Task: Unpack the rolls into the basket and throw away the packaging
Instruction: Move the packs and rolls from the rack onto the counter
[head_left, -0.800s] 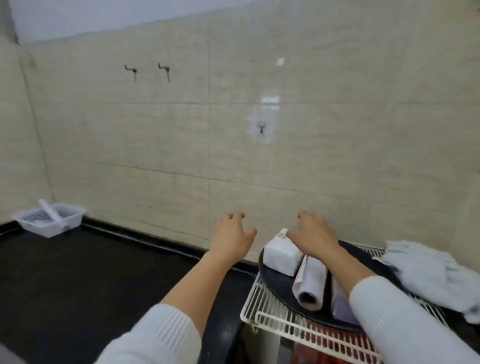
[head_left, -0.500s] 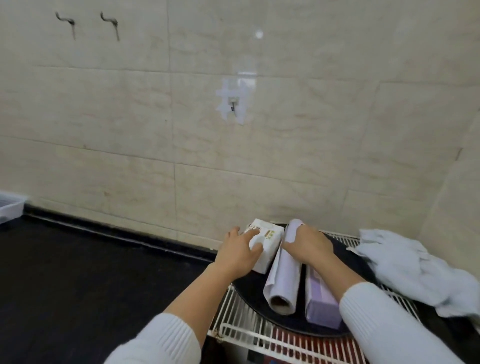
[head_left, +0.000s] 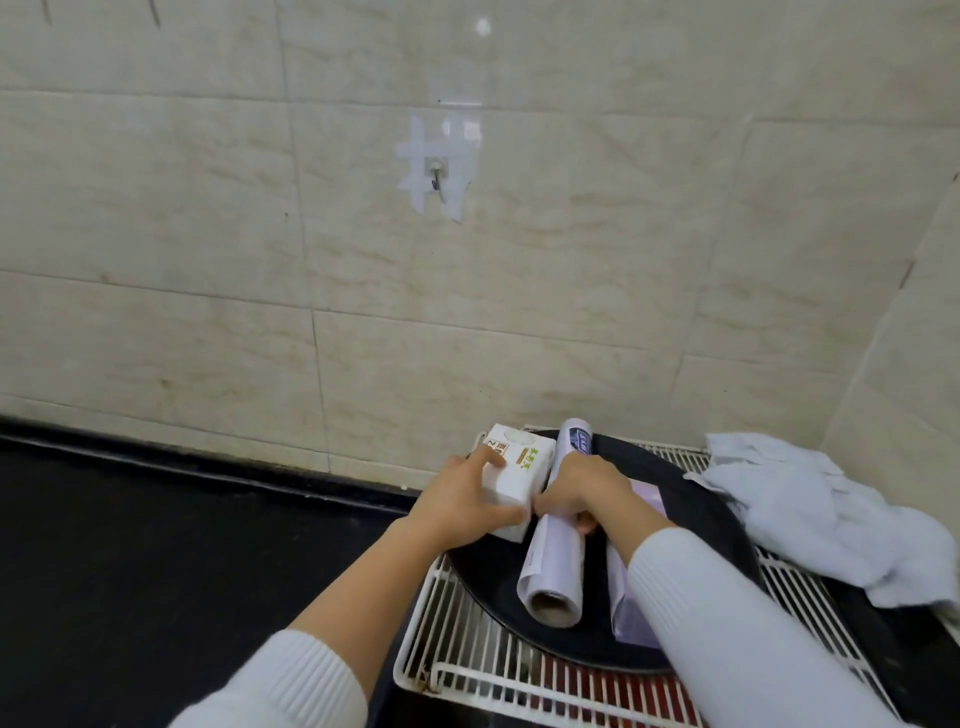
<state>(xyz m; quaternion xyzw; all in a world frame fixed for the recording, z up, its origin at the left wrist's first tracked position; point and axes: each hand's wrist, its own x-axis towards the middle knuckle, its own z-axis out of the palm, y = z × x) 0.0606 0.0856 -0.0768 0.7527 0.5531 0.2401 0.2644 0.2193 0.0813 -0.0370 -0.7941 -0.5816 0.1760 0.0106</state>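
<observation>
A white box (head_left: 519, 470) with green and orange print lies at the left of a round black tray (head_left: 696, 499). My left hand (head_left: 457, 506) grips its left side, thumb under its near corner. Beside it lies a long white roll (head_left: 556, 558), its open core end facing me. My right hand (head_left: 587, 491) is closed over the roll's middle. A pale purple package (head_left: 631, 608) lies to the right of the roll, mostly hidden by my right forearm. No basket is in view.
The tray rests on a white wire rack (head_left: 467, 639) standing on a black counter (head_left: 156, 561). A crumpled pale blue cloth (head_left: 810, 514) lies on the rack's right side. A tiled wall with a taped hook (head_left: 436, 174) rises right behind.
My head has turned right and down, so the white basket at far left left the view. Both hands came down from above the tray onto the box and the roll.
</observation>
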